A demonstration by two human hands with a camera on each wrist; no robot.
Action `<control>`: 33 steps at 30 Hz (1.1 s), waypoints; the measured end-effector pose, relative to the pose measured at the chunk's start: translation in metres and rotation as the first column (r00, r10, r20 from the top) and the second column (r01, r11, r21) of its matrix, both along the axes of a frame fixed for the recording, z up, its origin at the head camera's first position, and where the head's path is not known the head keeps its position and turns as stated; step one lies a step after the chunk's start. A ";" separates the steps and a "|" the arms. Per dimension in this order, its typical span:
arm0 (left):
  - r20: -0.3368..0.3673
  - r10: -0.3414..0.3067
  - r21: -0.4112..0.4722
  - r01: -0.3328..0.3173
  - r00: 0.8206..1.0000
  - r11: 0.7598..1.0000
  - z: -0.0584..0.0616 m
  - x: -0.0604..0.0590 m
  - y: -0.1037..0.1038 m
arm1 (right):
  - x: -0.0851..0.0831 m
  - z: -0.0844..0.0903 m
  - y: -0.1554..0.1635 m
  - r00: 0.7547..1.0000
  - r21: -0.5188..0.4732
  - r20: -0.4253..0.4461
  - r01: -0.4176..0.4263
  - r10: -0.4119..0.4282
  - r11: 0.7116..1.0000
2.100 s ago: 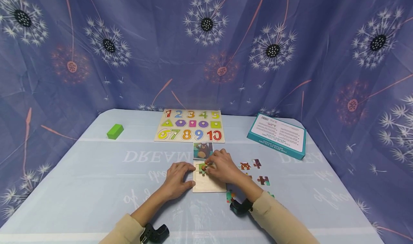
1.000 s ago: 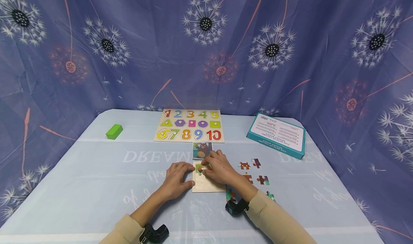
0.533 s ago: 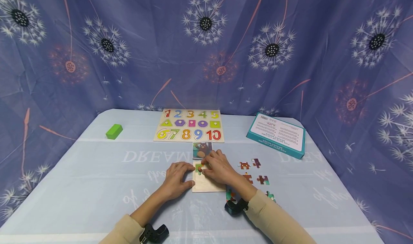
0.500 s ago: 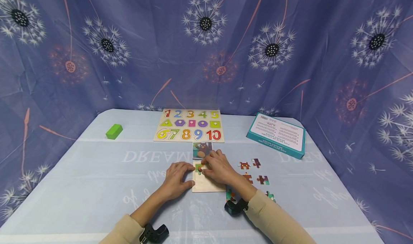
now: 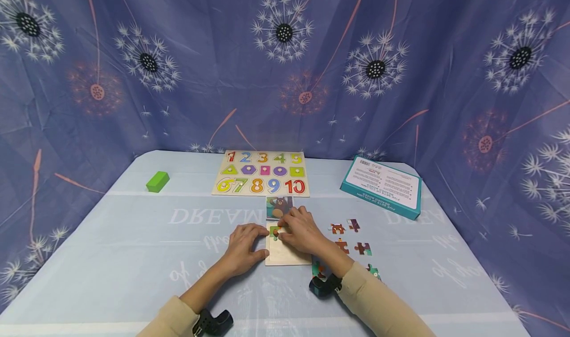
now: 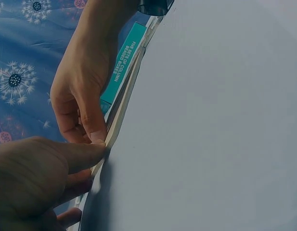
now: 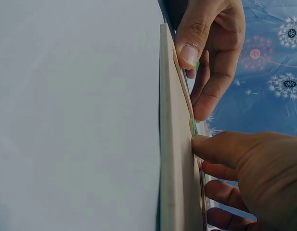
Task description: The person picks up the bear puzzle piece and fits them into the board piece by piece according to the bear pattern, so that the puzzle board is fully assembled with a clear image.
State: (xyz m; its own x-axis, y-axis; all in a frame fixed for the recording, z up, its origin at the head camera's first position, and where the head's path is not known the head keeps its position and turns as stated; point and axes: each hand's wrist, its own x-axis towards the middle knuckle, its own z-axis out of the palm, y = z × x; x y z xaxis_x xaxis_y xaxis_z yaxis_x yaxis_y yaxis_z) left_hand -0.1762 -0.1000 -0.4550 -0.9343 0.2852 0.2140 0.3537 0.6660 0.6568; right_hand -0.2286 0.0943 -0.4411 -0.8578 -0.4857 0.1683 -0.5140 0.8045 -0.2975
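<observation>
Touching lobed jigsaw piece point(image 5: 272, 231), square wooden tray point(image 5: 289, 256) (rimmed), bare hands point(image 5: 304, 231)

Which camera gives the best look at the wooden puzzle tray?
The head view: it shows the wooden puzzle tray from above, though the right hand covers part. The left wrist view shows a thin edge; the right wrist view, a close, slanted look.

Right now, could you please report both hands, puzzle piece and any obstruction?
Left hand touching left edge of wooden tray. Right hand holding green puzzle piece, far-left corner. Nothing visibly blocking.
</observation>
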 end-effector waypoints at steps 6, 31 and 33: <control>-0.001 -0.001 0.000 0.001 1.000 1.000 0.001 0.000 0.000 | 0.000 0.001 -0.001 1.000 0.002 0.011 0.007 -0.007 1.000; 0.004 0.005 0.002 -0.005 1.000 1.000 0.001 0.001 0.001 | 0.005 0.031 0.036 0.995 -0.131 0.039 0.093 -0.088 0.987; 0.004 0.005 0.006 -0.005 1.000 1.000 0.001 0.001 0.001 | 0.005 0.031 0.043 0.994 -0.139 0.042 0.102 -0.097 0.985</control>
State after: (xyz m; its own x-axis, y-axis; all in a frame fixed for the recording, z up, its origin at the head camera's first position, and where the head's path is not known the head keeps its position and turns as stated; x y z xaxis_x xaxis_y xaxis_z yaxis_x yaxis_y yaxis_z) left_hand -0.1752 -0.0988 -0.4540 -0.9366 0.2791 0.2119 0.3476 0.6639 0.6621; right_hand -0.2232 0.1371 -0.4099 -0.9070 -0.3714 0.1984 -0.4211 0.7998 -0.4279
